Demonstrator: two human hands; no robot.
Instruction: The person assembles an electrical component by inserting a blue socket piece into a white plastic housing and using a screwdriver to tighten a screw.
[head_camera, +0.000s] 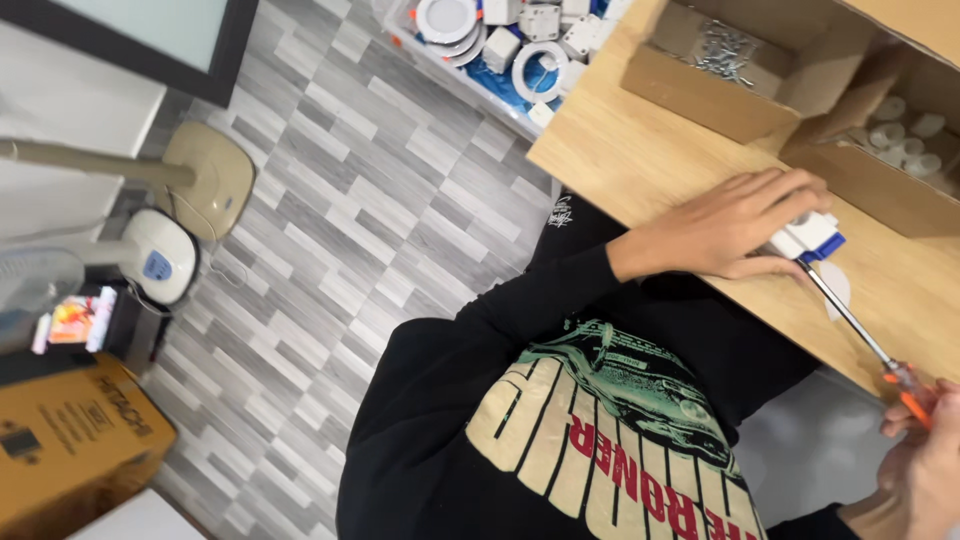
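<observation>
Wooden counter (650, 160): your left hand (735, 225) presses a white-and-blue part (812, 237), grip closed on it; your right hand (925, 465), at 5 o'clock, grips the screwdriver (860, 335).

Even, soft indoor light fills the tilted view. The wooden table (640, 160) at two o'clock looks brightest. Shadows are faint. The right hand (925, 465) at four o'clock is blurred, perhaps from motion.
</observation>
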